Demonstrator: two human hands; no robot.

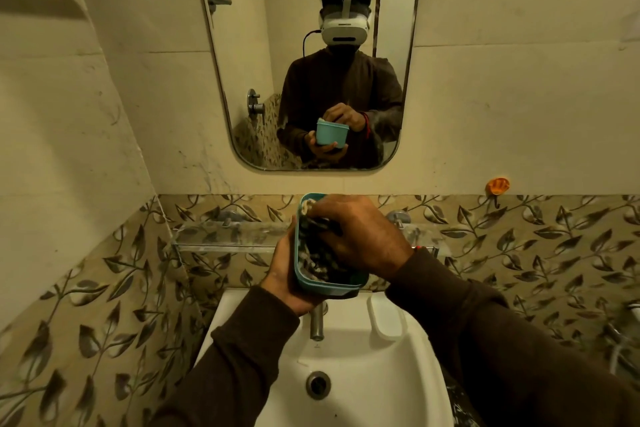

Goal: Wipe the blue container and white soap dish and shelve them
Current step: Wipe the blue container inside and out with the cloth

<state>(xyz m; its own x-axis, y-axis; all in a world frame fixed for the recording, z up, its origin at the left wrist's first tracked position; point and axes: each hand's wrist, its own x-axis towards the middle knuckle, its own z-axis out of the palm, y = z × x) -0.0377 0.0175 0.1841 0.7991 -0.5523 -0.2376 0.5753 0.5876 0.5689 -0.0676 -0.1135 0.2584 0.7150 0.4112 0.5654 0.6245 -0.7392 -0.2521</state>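
I hold the blue container (328, 289) over the sink, its open mouth facing me. My left hand (288, 279) grips it from the left side and beneath. My right hand (360, 236) presses a dark patterned cloth (313, 253) inside the container. The white soap dish (386, 321) lies on the sink's right rim, right of the tap. A clear glass shelf (228, 232) runs along the wall behind my hands, partly hidden by them.
A white sink (349, 364) with a steel tap (317, 322) and drain is below my hands. A mirror (308, 56) above reflects me holding the container. An orange hook (497, 185) sticks to the wall at right. Leaf-patterned tiles cover the lower walls.
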